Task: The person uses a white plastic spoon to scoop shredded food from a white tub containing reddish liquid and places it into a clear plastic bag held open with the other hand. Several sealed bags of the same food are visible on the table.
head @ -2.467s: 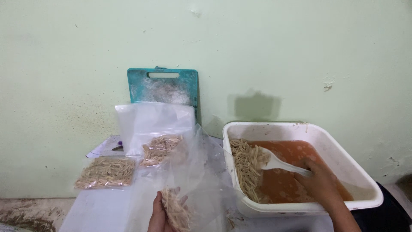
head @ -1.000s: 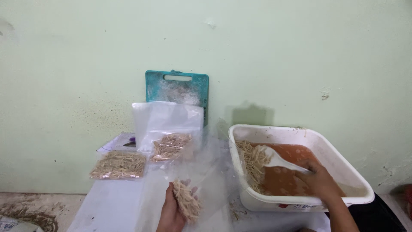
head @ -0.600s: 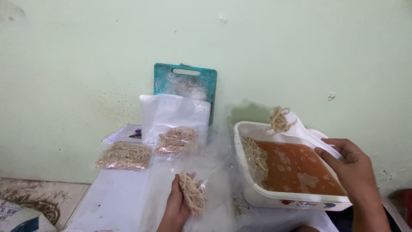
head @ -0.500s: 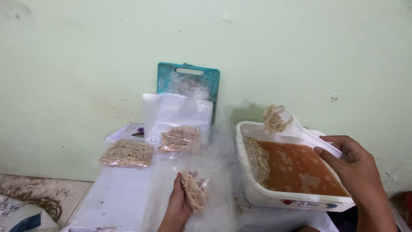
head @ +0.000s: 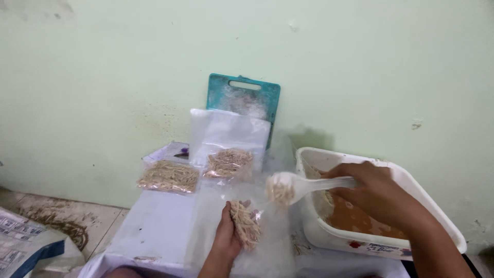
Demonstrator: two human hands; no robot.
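Note:
My left hand holds a clear plastic bag upright, with a clump of pale noodles inside it against my palm. My right hand grips a white plastic spoon by the handle. The spoon's bowl carries a small heap of noodles and hovers just right of the bag's mouth. Behind my right hand stands a white rectangular tub with noodles and orange-brown sauce in it.
Two filled clear bags of noodles lie flat on the white table. A stack of empty clear bags leans on a teal cutting board against the green wall. A printed sack sits on the floor at the left.
My right hand has swung the loaded spoon from above the tub leftward and down to the bag's mouth. My left hand keeps holding the bag.

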